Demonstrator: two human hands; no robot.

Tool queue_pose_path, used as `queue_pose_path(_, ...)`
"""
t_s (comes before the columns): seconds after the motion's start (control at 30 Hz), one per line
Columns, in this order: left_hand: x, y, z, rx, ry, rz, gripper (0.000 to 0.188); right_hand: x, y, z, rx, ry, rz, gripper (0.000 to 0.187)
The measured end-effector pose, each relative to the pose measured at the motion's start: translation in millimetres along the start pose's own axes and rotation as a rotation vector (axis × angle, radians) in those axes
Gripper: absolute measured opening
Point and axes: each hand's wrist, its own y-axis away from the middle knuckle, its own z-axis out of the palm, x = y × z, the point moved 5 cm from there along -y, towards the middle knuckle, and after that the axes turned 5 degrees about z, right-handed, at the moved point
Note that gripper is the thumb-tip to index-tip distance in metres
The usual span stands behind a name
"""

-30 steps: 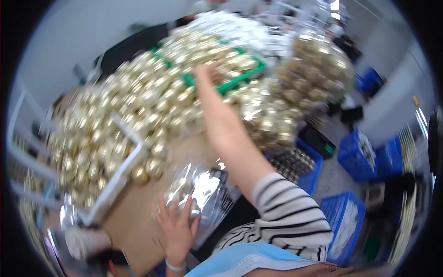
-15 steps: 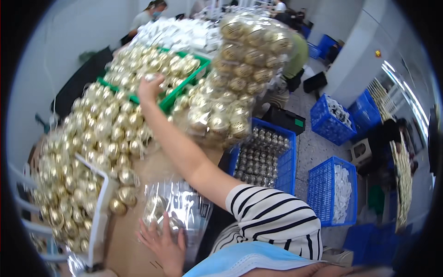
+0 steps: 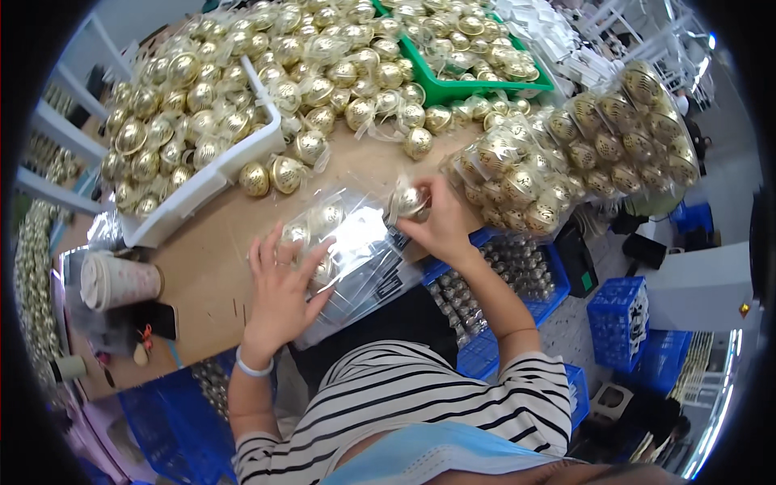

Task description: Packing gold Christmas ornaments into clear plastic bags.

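My left hand (image 3: 281,295) lies with its fingers spread on a clear plastic bag (image 3: 360,279) on the table, over several gold balls (image 3: 330,214) that show through the film. Between the thumb and fingers of my right hand (image 3: 443,222) is a gold ball (image 3: 409,201) in a clear wrapper, held by the bag's right side. Part of that ball is hidden by the fingers. Behind the hands, a large heap of wrapped gold balls (image 3: 311,73) covers the far side of the table, and more fill a green bin (image 3: 446,89).
Filled clear packs of gold balls (image 3: 594,153) are stacked at the right. A white tray rim (image 3: 202,194) bounds the heap at left, near a lidded cup (image 3: 121,280) and a phone (image 3: 155,321). Blue crates (image 3: 618,323) stand on the floor at right.
My right hand has come back from the green bin to the bag, now holding a gold ball. My left hand has stayed on the bag. The view has turned, bringing the cup into sight.
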Motion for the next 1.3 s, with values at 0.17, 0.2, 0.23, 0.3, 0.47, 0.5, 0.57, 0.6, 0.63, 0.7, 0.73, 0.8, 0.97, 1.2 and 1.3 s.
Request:
queue_pose_path(0.17,-5.7,-11.3,-3.5,-0.037,0.024,-0.025,0.082,-20.9,0.7,13.6,-0.212,-0.183,-0.296,0.063)
queue_pose_path(0.2,-8.3,-12.2,-4.9,-0.034,0.015,-0.046,0.082,-24.1,-1.2,18.0,-0.308,-0.298,-0.255,0.063)
queue_pose_path(0.23,-7.9,-13.2,-6.4,-0.031,0.044,-0.033,0.082,-23.1,-2.3,21.3,-0.372,-0.366,-0.211,0.065)
queue_pose_path(0.3,-6.3,-15.1,-6.5,-0.013,0.079,-0.015,0.081,-11.6,-1.0,32.0,-0.465,-0.497,-0.157,0.062)
queue_pose_path(0.47,-8.0,-14.6,-5.1,-0.014,0.069,-0.048,0.082,-13.0,-8.1,37.8,-0.746,-0.582,-0.207,0.054)
queue_pose_path(0.5,-7.9,-14.7,-5.8,0.001,0.053,-0.034,0.082,-17.8,-10.7,36.6,-0.815,-0.567,-0.236,0.045)
queue_pose_path(0.57,-8.9,-14.6,-2.7,-0.04,0.054,-0.057,0.082,-15.4,-12.7,40.2,-0.891,-0.674,-0.134,0.039)
queue_pose_path(0.6,-10.1,-14.5,0.3,-0.08,0.057,-0.077,0.082,-12.8,-12.0,43.3,-0.962,-0.778,-0.027,0.034)
queue_pose_path(0.63,-12.1,-13.1,2.4,-0.076,0.055,-0.071,0.082,-10.2,-10.5,47.7,-0.918,-0.76,-0.035,0.027)
queue_pose_path(0.7,-12.7,-9.7,3.5,-0.038,0.037,-0.037,0.082,-21.4,-7.8,46.8,-0.869,-0.713,-0.11,0.035)
queue_pose_path(0.73,-9.7,-6.6,2.6,-0.032,0.032,-0.035,0.082,-29.2,-5.1,43.8,-0.82,-0.668,-0.178,0.043)
queue_pose_path(0.8,-3.1,4.1,-14.3,0.225,0.046,-0.064,0.081,-57.6,-6.2,23.9,-0.709,-0.751,-0.095,0.042)
queue_pose_path(0.97,23.7,25.1,7.0,0.866,0.064,-0.279,0.128,-129.2,9.8,-21.4,-0.042,-0.227,-0.837,0.037)
queue_pose_path(1.2,-6.1,32.6,-8.7,0.637,0.212,-0.153,0.126,-119.7,22.8,-3.5,-0.106,-0.124,-0.815,0.055)
queue_pose_path(1.3,-20.2,21.4,-4.3,0.754,0.747,-0.009,0.108,-126.4,28.9,-0.4,-0.129,-0.075,-0.928,0.053)
